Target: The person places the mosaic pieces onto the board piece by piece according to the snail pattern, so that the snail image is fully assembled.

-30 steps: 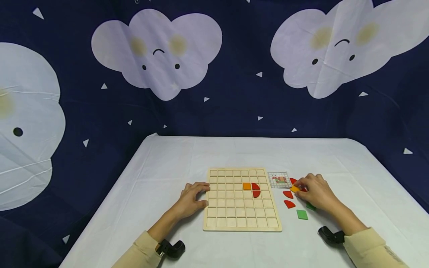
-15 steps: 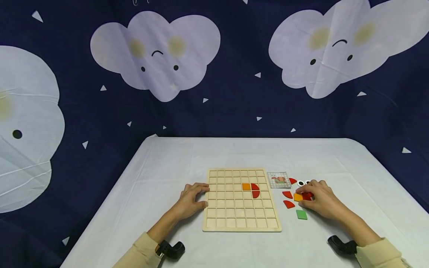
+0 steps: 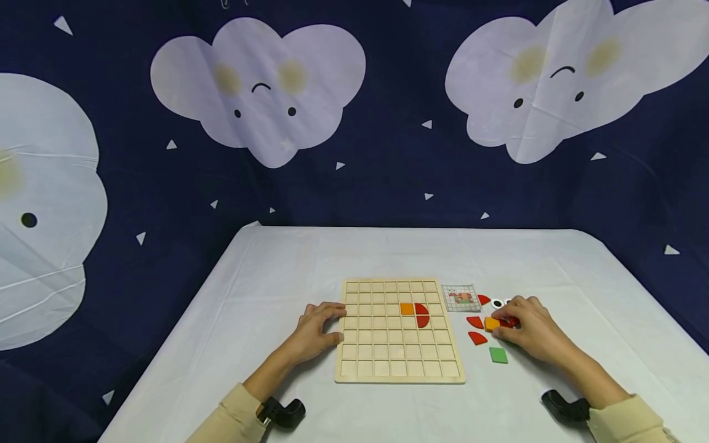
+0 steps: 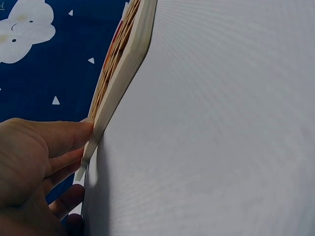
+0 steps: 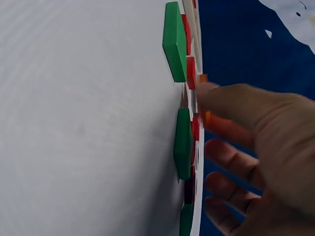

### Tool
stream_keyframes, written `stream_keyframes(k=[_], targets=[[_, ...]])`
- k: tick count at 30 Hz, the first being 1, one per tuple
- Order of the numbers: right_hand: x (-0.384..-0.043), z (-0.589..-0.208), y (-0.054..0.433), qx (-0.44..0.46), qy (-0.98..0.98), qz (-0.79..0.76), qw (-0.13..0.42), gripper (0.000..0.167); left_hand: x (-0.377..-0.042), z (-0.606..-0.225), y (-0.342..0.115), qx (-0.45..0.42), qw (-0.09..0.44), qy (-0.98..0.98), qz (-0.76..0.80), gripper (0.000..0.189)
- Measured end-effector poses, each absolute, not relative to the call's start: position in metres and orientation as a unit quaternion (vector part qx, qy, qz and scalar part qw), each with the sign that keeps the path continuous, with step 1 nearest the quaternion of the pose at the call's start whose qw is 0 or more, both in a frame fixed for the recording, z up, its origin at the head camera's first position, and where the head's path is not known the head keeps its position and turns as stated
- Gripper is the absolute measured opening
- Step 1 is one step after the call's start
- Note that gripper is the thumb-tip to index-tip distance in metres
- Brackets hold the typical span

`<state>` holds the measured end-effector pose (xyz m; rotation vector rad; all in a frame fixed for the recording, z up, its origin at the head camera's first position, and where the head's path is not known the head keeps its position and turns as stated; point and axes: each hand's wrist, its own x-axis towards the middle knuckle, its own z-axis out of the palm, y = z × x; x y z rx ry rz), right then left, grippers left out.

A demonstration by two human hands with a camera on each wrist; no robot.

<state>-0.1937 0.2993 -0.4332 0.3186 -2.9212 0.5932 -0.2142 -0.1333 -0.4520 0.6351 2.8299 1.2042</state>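
My left hand (image 3: 312, 332) rests at the left edge of a wooden grid board (image 3: 382, 367), thumb and fingertips spread along its rim. In the left wrist view the thumb lies against the board's side (image 4: 115, 91). The board carries an orange square tile (image 3: 407, 309) and two red quarter-circle tiles (image 3: 423, 321) side by side with it. Right of the board, my right hand (image 3: 528, 329) pinches another orange square tile (image 3: 490, 324) between thumb and index finger, low over the loose pieces. Red tiles (image 3: 505, 323) show partly beneath those fingers.
A small picture card (image 3: 461, 298) lies against the board's right side. Around the right hand are red quarter-circles (image 3: 477, 338), a green square (image 3: 498, 355) and white eye discs (image 3: 496, 303). More green tiles (image 5: 183, 142) stand out in the right wrist view.
My right hand has shifted slightly right and nearer with the orange tile, uncovering the eye discs and covering a green tile. My left hand and the board have stayed put.
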Motion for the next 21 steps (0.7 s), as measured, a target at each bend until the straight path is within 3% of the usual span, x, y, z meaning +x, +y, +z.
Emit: stream_keyframes(k=[21], targets=[[-0.220,-0.412,0.187,0.210,-0.945,0.230,0.095,0.021,-0.215,-0.452,-0.134,0.206,0.003,0.900,0.384,0.043]])
